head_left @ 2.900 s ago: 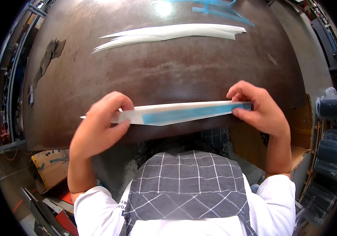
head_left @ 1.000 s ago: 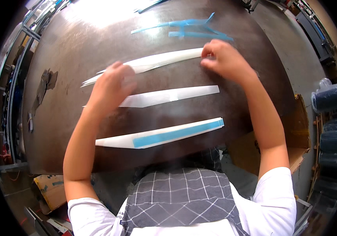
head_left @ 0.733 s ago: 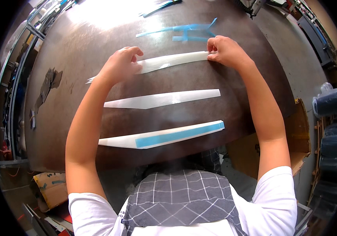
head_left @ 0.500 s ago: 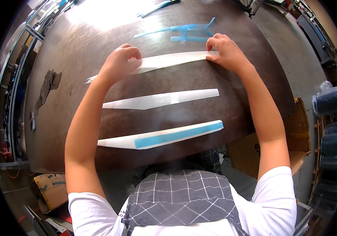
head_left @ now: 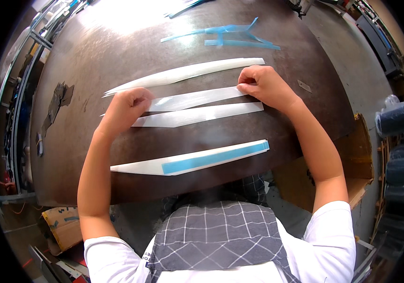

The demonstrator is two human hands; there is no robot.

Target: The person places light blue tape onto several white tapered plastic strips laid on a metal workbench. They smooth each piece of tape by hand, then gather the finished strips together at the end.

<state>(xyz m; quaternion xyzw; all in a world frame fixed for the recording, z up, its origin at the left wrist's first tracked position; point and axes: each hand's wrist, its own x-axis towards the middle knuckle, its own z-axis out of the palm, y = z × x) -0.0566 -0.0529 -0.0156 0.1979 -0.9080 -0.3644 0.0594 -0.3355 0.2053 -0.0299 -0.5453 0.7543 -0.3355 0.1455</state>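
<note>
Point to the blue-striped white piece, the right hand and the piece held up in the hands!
Blue-striped piece (head_left: 197, 162): head view, on its stripe.
Right hand (head_left: 270, 86): head view, on its back.
Held piece (head_left: 196, 99): head view, on its middle.

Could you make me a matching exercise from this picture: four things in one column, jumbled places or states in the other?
Things:
1. Right hand
2. Blue-banded piece
3. Overlapping blue strips
4. Dark scraps

Places or states:
A. Lying nearest the checked apron
B. On the left side of the table
C. Pinching a white strip
D. Just beyond the white bundle

Pairs: 1-C, 2-A, 3-D, 4-B
</note>
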